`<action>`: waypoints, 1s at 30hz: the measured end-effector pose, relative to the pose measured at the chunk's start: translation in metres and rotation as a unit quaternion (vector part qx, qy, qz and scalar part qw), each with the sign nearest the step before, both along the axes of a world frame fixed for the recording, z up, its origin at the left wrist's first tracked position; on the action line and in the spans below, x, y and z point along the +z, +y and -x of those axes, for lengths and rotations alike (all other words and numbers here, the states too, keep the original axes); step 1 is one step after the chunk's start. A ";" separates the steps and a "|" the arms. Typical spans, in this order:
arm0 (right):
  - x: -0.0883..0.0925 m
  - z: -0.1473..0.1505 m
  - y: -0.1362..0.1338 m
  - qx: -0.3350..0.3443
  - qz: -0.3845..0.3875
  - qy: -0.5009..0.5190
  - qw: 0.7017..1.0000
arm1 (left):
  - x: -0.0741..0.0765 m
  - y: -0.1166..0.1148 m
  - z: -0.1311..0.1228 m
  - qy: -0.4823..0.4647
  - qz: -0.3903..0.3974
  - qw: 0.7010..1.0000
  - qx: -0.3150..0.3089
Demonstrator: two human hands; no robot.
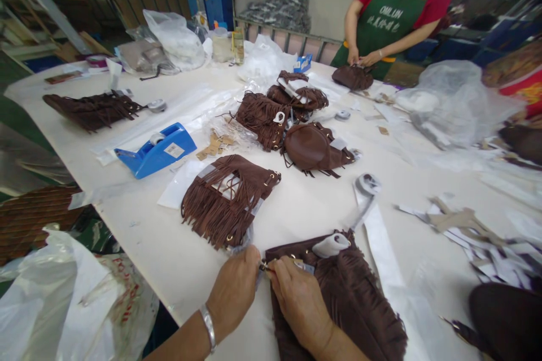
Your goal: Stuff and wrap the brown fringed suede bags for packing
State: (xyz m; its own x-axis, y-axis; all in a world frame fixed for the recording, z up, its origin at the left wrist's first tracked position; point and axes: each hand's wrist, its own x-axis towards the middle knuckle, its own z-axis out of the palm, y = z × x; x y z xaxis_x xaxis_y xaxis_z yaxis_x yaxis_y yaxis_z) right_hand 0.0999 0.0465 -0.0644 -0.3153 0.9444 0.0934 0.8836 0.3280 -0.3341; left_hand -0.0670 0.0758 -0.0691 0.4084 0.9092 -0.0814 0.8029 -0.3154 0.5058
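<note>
At the near edge of the table, my left hand (234,287) and my right hand (298,299) meet with thumbs and fingers pinched. Between the fingertips shows a small metal clip (263,266), partly hidden. My right hand rests over the upper edge of a dark brown fringed bag (351,293). A wad of white padding (332,245) lies on that bag, close to its rim. Just beyond my left hand lies another brown fringed bag (231,194) with metal eyelets and a pale tag under its fringe.
A blue tape dispenser (163,149) stands to the left. More brown bags (307,149) lie mid-table, with a rolled grey strap (367,185) nearer. Paper strips (470,225) are heaped at right. Across the table a person in a green apron (387,17) handles a brown bag (352,76).
</note>
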 end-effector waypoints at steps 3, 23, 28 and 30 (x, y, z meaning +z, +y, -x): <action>0.008 -0.003 0.000 -0.003 0.004 0.005 1.000 | 0.002 -0.007 0.000 -0.005 -0.096 0.995 -0.028; 0.032 0.002 0.041 -0.077 0.163 0.258 0.949 | 0.034 0.023 -0.002 -0.119 0.003 0.992 0.037; 0.030 -0.006 0.044 -0.155 0.250 0.463 0.836 | 0.030 0.021 -0.005 -0.383 0.164 0.896 0.157; 0.030 -0.006 0.043 -0.162 0.277 0.511 0.797 | 0.024 0.018 -0.007 -0.398 0.224 0.879 0.135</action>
State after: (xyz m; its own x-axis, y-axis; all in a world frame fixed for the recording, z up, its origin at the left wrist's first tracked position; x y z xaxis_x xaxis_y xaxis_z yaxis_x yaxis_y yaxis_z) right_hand 0.1064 0.0896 -0.0346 -0.0725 0.9462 -0.3152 0.0646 -0.3110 -0.9482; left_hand -0.0595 0.0942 -0.0452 0.2712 0.9317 -0.2415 0.1526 0.2062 0.9665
